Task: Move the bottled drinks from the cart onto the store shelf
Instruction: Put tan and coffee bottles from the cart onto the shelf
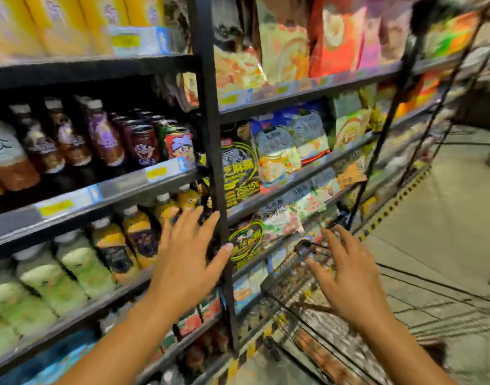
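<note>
Shop aisle, blurred by motion, with black steel shelving on our left. Nearest, our two hands are out with fingers spread, holding nothing: our left hand (pixel 187 254) in front of the black upright post (pixel 210 140), our right hand (pixel 346 276) over the wire cart (pixel 307 301). What lies in the cart is too blurred to count. Beyond the left hand, bottled drinks (pixel 138 237) stand along the shelf edge (pixel 80 198); higher, we count five brown bottles (pixel 71 140) beside cans (pixel 180 143). Snack bags (pixel 274 151) fill the far bays.

black store shelf (pixel 118 187) carries bottles (pixel 71 262), cans (pixel 180 143), snack bags (pixel 277 154).
</note>
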`<state>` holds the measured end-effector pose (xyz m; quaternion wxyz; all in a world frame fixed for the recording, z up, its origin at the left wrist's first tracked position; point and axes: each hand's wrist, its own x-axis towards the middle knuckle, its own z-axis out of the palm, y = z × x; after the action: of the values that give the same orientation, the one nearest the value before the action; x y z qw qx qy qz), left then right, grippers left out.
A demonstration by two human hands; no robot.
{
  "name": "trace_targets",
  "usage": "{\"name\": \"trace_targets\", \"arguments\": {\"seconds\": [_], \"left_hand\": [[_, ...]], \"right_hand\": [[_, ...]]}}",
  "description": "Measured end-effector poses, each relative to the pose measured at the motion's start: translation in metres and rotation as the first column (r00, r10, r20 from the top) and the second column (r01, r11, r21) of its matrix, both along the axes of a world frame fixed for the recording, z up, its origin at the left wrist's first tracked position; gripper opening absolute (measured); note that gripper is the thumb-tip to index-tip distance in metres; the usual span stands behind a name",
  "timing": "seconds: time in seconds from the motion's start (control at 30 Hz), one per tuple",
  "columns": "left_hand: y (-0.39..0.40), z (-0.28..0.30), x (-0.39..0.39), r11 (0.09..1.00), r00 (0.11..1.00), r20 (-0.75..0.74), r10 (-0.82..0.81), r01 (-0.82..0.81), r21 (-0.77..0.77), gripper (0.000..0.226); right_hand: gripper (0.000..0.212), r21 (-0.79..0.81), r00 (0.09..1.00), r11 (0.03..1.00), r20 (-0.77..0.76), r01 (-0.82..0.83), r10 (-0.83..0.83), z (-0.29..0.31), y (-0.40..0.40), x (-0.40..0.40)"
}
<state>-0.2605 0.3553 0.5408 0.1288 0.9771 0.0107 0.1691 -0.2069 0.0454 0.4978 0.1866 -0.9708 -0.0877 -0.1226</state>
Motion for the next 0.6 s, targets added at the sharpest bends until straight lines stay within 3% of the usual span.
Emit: {"name": "trace_targets", "arguments": {"seconds": [0.3,0.6], "left_hand": [[-0.172,-0.036,0.124,0.967,0.960,-0.118,-0.255,0.254,-0.022,0.084],[-0.277,-0.072,0.201,0.912,0.892,-0.188,-0.410,0.398,-0.101,0.083]], "right_hand": [[0.076,-0.074,0.961,0.965,-0.099,0.252,-0.258,-0.037,-0.164,0.030],[0.078,-0.070,0.902,0.926,-0.207,0.371,-0.378,-0.059,-0.239,0.049]]}}
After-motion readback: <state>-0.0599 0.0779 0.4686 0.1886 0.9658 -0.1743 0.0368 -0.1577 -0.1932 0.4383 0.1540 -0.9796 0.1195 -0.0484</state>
